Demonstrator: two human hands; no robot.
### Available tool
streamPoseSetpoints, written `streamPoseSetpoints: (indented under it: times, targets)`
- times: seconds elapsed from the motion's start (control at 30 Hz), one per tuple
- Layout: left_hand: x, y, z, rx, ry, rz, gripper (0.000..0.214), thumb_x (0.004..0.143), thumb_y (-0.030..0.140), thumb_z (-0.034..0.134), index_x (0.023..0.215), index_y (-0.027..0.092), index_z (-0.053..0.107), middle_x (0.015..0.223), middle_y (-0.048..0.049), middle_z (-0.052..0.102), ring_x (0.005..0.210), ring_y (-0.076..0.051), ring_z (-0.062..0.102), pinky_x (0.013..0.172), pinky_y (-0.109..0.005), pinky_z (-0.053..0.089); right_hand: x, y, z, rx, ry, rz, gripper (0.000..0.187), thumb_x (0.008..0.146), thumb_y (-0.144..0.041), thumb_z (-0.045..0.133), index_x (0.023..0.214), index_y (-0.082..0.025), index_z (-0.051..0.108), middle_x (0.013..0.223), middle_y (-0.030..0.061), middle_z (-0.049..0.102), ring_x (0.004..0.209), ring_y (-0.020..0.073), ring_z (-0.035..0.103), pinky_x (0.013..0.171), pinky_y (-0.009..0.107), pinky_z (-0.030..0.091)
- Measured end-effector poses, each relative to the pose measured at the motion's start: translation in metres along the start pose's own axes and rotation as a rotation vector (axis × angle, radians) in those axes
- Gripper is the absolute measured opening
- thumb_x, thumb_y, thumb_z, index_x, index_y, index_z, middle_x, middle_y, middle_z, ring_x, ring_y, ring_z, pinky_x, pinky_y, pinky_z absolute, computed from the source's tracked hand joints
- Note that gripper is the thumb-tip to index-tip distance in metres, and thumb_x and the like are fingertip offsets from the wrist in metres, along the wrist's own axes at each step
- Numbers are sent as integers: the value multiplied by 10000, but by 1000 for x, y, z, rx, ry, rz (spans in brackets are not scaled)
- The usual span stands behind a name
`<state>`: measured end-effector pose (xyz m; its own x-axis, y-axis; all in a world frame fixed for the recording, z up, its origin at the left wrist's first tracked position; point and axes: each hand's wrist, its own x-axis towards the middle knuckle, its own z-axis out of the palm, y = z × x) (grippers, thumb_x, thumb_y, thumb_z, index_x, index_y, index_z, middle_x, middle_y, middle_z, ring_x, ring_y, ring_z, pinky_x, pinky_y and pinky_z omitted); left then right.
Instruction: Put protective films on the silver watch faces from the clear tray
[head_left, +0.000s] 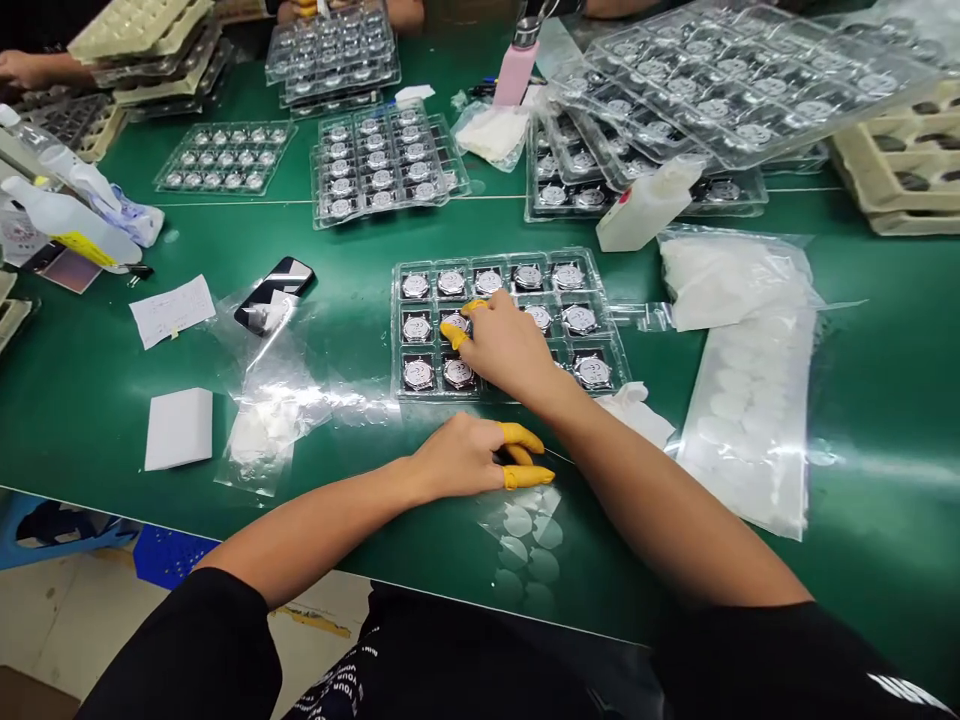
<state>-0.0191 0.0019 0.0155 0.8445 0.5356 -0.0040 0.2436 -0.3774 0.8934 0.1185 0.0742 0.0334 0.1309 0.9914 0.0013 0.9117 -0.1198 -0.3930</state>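
A clear plastic tray (604, 300) with three rows of round silver watch cases lies in the middle of the green table. My right hand (504, 345), yellow cots on its fingertips, rests over the tray's middle row, fingers curled onto a watch case (454, 322). Whether it holds that case I cannot tell. My left hand (469, 457) lies on the table in front of the tray, fingers in yellow cots pressed together and pointing right, over a clear sheet of round stickers (525, 545). Nothing shows in it.
A phone (274, 293), a white block (178, 428), a paper note (172, 310) and clear bags lie at left. Bags of white pads (750, 400) lie at right, a white bottle (646, 208) behind. More trays of watch cases (386, 160) fill the back, where other people's hands show.
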Motion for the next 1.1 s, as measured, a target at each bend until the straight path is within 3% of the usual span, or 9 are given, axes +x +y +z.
streamPoseSetpoints:
  times: [0.27, 0.37, 0.47, 0.6, 0.77, 0.9, 1.0, 1.07, 1.1]
  targets:
    - [2, 3, -5, -170, 45, -77, 308, 821, 397, 797, 1035, 180, 753, 899, -38, 816, 786, -166, 761, 809, -295, 608, 5, 1, -18, 348, 47, 67, 214, 827, -263, 714, 1006, -181, 630, 968, 80, 650, 849, 234, 596, 812, 403, 461]
    - [4, 1, -5, -370, 115, -174, 362, 781, 399, 829, 1035, 159, 734, 857, -48, 801, 790, -169, 757, 846, -324, 617, -27, 9, -39, 692, 44, 144, 424, 768, -318, 781, 1130, -201, 596, 904, 33, 646, 672, 155, 542, 658, 335, 446]
    - [6, -3, -3, -561, 212, -232, 584, 687, 396, 905, 1166, 155, 672, 878, -59, 790, 828, -188, 764, 859, -345, 619, -74, 23, -56, 1028, -128, 242, 621, 667, -406, 877, 1169, -213, 566, 785, -25, 598, 514, 79, 440, 492, 264, 361]
    - [7, -8, -1, -595, 255, -221, 804, 614, 332, 955, 1324, 198, 603, 937, -54, 779, 868, -188, 763, 858, -328, 616, -114, 39, -57, 1176, -260, 460, 758, 505, -454, 956, 1083, -206, 533, 670, -86, 537, 405, 42, 374, 372, 215, 236]
    - [6, -7, -1, -489, 286, -212, 684, 616, 294, 945, 1230, 192, 663, 897, -36, 766, 856, -175, 757, 853, -307, 615, -117, 40, -38, 1199, -284, 498, 800, 474, -502, 952, 1084, -215, 521, 691, -96, 532, 370, 47, 392, 322, 207, 225]
    - [4, -6, 0, -476, 318, -205, 636, 613, 248, 931, 1189, 180, 670, 875, -24, 754, 824, -164, 746, 834, -309, 621, -120, 39, -30, 1146, -246, 426, 700, 604, -595, 863, 1095, -223, 531, 712, -73, 532, 393, 65, 409, 343, 234, 274]
    - [4, -6, -1, -501, 333, -210, 578, 656, 238, 900, 1184, 177, 672, 898, -30, 751, 833, -154, 739, 854, -309, 616, -122, 62, -45, 781, -151, 164, 454, 729, -568, 784, 959, -216, 612, 714, -6, 588, 517, 122, 523, 451, 271, 368]
    - [6, -6, -2, -562, 348, -245, 573, 678, 239, 885, 1201, 176, 659, 932, -40, 751, 850, -149, 737, 872, -308, 613, -122, 89, -64, 426, 30, 4, 317, 789, -508, 750, 887, -217, 673, 786, 53, 651, 654, 169, 586, 551, 302, 409]
    - [6, -5, -3, -592, 356, -263, 580, 682, 236, 882, 1211, 176, 650, 943, -42, 749, 855, -146, 735, 880, -307, 612, -122, 103, -73, 289, 149, 0, 278, 822, -489, 723, 895, -221, 700, 837, 72, 675, 700, 185, 594, 587, 317, 416]
